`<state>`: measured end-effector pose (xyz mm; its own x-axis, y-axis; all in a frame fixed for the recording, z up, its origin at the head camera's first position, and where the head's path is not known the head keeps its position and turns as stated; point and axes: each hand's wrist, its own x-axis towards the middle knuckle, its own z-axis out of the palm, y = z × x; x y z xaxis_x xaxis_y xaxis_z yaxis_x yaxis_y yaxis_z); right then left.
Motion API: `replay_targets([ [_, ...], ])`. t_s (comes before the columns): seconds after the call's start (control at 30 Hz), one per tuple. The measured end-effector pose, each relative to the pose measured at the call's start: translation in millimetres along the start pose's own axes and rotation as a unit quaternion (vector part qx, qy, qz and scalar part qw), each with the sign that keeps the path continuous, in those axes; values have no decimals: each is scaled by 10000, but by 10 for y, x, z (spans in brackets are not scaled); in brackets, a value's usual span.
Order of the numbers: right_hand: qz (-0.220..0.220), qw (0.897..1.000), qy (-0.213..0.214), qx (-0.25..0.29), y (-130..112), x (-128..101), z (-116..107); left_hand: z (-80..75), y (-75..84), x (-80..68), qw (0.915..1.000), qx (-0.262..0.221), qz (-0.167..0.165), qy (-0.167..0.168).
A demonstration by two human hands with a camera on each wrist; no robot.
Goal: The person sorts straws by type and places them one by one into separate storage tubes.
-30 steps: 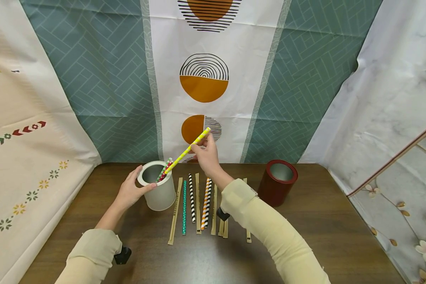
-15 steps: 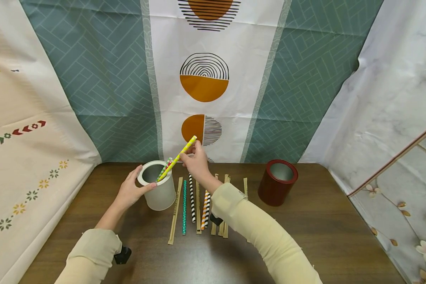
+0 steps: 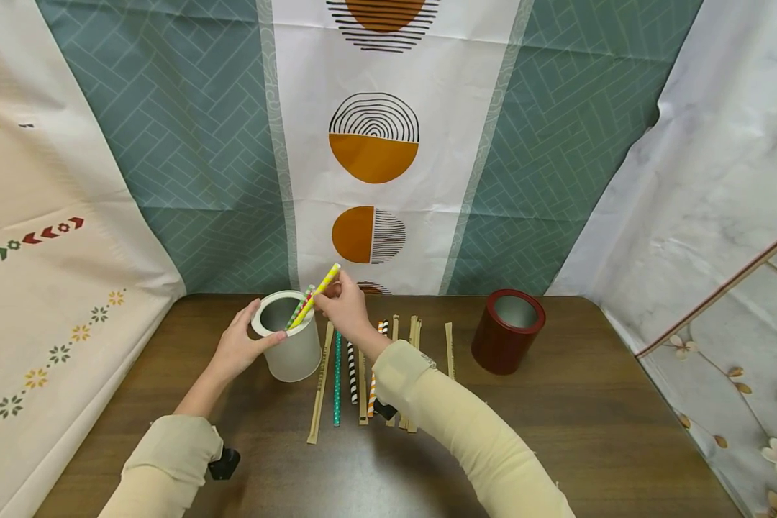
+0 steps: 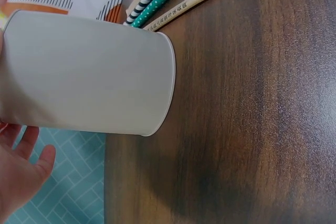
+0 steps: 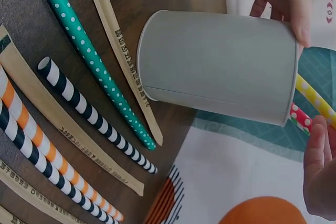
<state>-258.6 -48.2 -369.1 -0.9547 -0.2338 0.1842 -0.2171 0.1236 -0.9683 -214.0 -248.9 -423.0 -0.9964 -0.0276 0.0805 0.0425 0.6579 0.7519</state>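
Note:
My left hand (image 3: pixel 236 349) holds the off-white can (image 3: pixel 296 360) near its rim, thumb in front and fingers on the far side. The can stands upright on the table. With my right hand (image 3: pixel 350 309) I pinch a yellow straw with white dots (image 3: pixel 332 273) near its upper part; it leans with its lower end inside the can's mouth. Red-and-white dotted (image 5: pixel 302 118) and green-patterned straws (image 3: pixel 296 313) lean inside the can against the rim. How deep the yellow straw reaches is hidden in the right wrist view.
Beside the can lie a teal dotted straw (image 3: pixel 337 381), a black-and-white striped straw (image 3: pixel 352 378), an orange-and-white striped straw (image 3: pixel 372 399) and several paper-wrapped sticks (image 3: pixel 320 403), partly under my right arm. A dark red can (image 3: pixel 505 352) stands upright at the right. Patterned cloth (image 3: pixel 388 158) hangs behind.
My right hand has moved left and down with the yellow straw, whose lower end has gone from the can's rim into its mouth. My left hand has kept its hold on the can.

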Motion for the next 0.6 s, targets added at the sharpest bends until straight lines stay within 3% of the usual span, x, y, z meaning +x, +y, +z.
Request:
replay_targets([
  [0.3, 237, 9982, -539, 95, 137, -35, -28, 4, 8, 4, 10000, -1, -1, 3],
  [0.6, 447, 9978, -482, -101, 310, -45, -199, 4, 11, -1, 10000, -17, 17, 24],
])
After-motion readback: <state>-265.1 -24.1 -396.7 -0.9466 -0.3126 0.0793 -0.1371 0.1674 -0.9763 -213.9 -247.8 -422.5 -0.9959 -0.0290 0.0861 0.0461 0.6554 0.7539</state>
